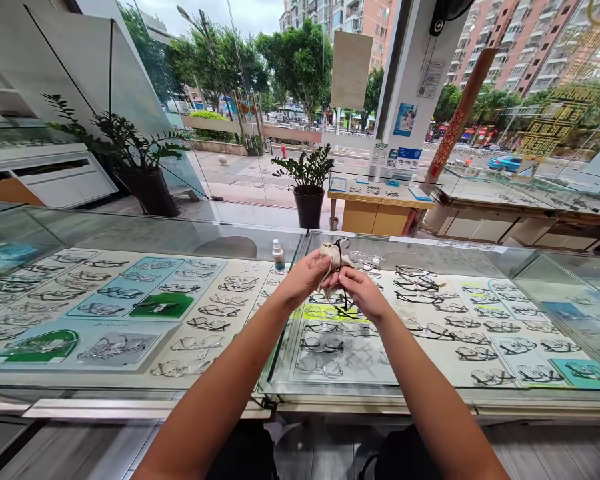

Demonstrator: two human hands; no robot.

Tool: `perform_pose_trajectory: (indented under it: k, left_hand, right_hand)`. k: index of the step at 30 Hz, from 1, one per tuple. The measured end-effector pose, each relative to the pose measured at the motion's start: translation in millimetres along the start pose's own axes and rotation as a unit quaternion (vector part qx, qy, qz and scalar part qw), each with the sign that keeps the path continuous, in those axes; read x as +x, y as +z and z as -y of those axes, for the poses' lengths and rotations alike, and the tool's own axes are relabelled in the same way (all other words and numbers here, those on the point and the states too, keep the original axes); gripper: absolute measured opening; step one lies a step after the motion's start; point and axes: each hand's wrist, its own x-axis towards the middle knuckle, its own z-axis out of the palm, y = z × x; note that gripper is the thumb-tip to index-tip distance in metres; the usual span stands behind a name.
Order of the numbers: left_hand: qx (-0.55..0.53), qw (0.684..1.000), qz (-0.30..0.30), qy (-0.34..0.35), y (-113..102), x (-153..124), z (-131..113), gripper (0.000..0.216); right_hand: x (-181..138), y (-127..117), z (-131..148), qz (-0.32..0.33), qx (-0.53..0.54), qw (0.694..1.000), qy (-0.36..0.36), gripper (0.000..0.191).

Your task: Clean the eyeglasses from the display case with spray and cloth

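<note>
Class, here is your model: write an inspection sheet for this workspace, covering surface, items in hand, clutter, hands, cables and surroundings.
Surface: glass-topped display counter, with rows of eyeglasses showing beneath the glass.
Items in hand: dark-framed glasses and a pale cloth, touching; lens condition too small to tell.
Clutter: one white-capped bottle, upright, to the left of the hands.
Hands: left hand grips the cloth; right hand holds the glasses.
Cables: nothing seen at the counter.
Surroundings: two potted plants beyond the counter, a wood-fronted display table, and a street with trees outside the windows.
</note>
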Motion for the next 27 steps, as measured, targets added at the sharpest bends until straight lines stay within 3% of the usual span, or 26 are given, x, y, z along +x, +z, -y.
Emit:
perform_pose_trajectory:
  k: [5, 11, 20, 27]
  left_hand:
    - [-0.055, 0.998, -0.009, -0.008, 0, 2, 4, 0.057]
    - [-0.117, 0.993, -0.010, -0.028, -1, 4, 9, 0.047]
    - [-0.084, 0.995, 0.001, -0.045, -4, 2, 6, 0.040]
    - [-0.057, 0.997, 0.008, -0.053, -10, 2, 11, 0.054]
  right_hand:
    - [0, 2, 0, -0.019, 0.018, 1.000, -0.005, 0.035]
    - [0, 1, -1, -0.014, 0.016, 1.000, -0.006, 0.035]
    - [1, -3, -2, -0.005, -0.030, 1.000, 0.004, 0.040]
    - [1, 0, -1, 0.011, -0.027, 0.999, 0.020, 0.041]
